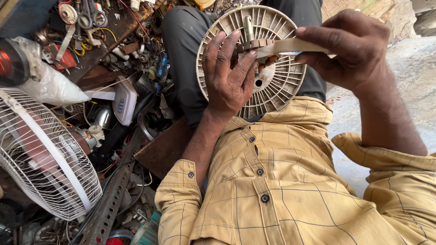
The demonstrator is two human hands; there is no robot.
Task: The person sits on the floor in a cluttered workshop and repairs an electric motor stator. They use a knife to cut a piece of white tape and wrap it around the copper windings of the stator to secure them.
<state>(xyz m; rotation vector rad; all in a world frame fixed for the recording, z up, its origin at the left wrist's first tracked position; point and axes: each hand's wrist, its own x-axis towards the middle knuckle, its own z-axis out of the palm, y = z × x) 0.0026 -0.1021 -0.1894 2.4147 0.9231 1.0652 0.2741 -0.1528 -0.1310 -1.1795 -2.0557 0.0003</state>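
A round beige ribbed disc (pixel 277 86), the plastic housing of a fan motor, rests on my lap against my dark trousers (pixel 181 50). A metal shaft (pixel 248 26) sticks out near its middle. My left hand (pixel 227 79) lies over the disc's left half, fingers spread, and holds it steady. My right hand (pixel 354 50) pinches a flat beige strip (pixel 290 45) whose tip reaches the brown winding parts at the disc's centre. The sleeves of my yellow checked shirt (pixel 281 181) fill the lower part of the view.
A white wire fan guard (pixel 45 159) with its motor lies at the left. Around it are a white plastic bag (pixel 50 84), a white switch panel (pixel 125 100), a perforated metal bar (pixel 113 195), and scissors, wires and scrap (pixel 91 18). Grey concrete ground (pixel 408 77) is at the right.
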